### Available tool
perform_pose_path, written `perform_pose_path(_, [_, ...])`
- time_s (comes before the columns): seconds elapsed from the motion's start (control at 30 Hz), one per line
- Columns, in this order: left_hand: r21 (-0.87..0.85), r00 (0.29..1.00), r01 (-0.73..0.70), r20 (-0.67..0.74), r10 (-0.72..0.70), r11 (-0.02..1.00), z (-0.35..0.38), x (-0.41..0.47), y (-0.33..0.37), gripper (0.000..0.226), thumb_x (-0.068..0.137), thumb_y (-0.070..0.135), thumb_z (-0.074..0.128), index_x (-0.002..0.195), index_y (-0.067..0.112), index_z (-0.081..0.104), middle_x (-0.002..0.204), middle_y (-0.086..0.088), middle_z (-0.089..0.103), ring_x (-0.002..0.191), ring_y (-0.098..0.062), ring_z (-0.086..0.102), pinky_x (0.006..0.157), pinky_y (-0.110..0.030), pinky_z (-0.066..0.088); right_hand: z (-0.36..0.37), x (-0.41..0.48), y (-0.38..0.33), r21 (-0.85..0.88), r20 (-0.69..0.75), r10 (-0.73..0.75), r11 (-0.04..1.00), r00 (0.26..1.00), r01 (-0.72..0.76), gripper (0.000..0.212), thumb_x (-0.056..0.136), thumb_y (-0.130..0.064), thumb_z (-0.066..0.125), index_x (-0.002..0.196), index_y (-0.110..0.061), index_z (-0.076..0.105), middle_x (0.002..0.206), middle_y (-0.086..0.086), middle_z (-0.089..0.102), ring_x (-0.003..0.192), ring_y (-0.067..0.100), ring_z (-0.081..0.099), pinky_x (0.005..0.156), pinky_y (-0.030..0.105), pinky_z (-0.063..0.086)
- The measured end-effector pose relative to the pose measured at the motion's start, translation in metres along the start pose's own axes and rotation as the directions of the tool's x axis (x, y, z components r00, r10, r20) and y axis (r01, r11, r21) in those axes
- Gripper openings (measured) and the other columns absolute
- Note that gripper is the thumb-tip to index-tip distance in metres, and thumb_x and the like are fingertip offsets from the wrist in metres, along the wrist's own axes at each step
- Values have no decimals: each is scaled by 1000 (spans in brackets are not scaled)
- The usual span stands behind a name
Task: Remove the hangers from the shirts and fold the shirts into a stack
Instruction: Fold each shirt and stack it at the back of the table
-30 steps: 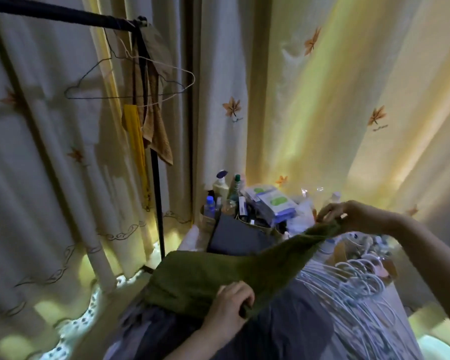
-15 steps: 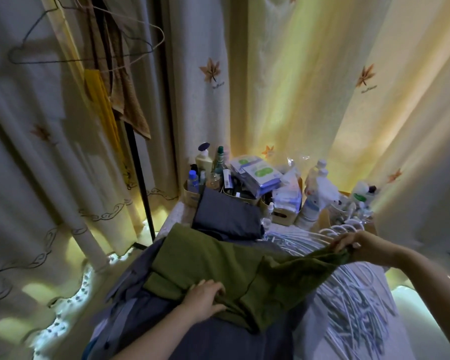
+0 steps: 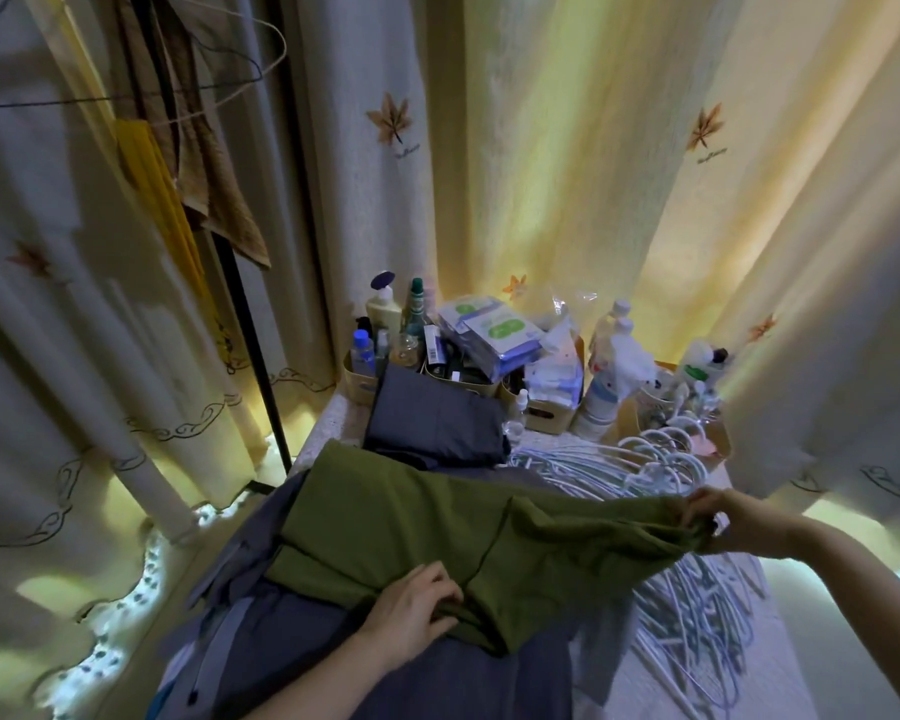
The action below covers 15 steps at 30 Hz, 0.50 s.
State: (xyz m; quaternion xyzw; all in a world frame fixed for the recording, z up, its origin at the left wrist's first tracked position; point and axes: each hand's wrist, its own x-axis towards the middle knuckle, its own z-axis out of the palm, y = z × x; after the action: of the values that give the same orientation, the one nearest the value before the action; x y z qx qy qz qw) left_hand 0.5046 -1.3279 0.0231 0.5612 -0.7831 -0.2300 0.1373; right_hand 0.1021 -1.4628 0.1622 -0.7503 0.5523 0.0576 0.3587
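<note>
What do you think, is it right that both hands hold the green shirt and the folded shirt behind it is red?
Not quite. In the head view the folded shirt behind it is dark grey, not red. The left hand and right hand do both hold the green shirt.

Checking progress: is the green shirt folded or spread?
Partly folded. The green shirt shows a doubled layer at its left edge; the right hand pinches its other end, stretched out.

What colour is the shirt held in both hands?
The shirt is plain olive green, no pattern; the head view shows it.
</note>
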Motion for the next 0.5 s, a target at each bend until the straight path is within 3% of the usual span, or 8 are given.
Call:
perform_pose_path(0.13, [-258, 994, 101, 55, -90, 961, 16, 18, 26, 35, 87, 35, 64, 113, 12, 61, 112, -1, 57, 108, -13, 50, 93, -21, 39, 18, -12, 9, -44, 31, 74, 996, 997, -73, 18, 80, -14, 74, 89, -25, 63, 114, -1, 48, 99, 10, 53, 81, 17, 49])
perform_pose_path(0.27, [-437, 975, 222, 68, -214, 872, 21, 30, 38, 31, 92, 23, 59, 121, 14, 53, 120, 6, 58, 113, -8, 53, 91, -15, 40, 32, -18, 19, -83, 31, 128, 989, 991, -125, 25, 81, -20, 73, 104, -18, 63, 122, 4, 44, 109, 17, 51, 93, 23, 48])
perform_pose_path(0.37, [-413, 976, 219, 105, -193, 884, 24, 33, 44, 27, 95, 18, 52, 120, 13, 43, 111, 6, 52, 104, -5, 50, 83, -11, 36, 47, -14, 23, -121, 21, 154, 981, 988, -151, 30, 83, -22, 70, 111, -16, 61, 123, 4, 40, 112, 19, 49, 98, 30, 46])
perform_pose_path(0.5, [-412, 968, 248, 141, -207, 877, 27, 34, 43, 38, 86, 11, 64, 114, 14, 40, 113, 3, 57, 95, -8, 55, 83, -18, 45, 70, -9, 29, -149, -48, 182, 971, 982, -187, 17, 83, -20, 65, 100, -19, 60, 121, 5, 40, 108, 18, 47, 98, 34, 45])
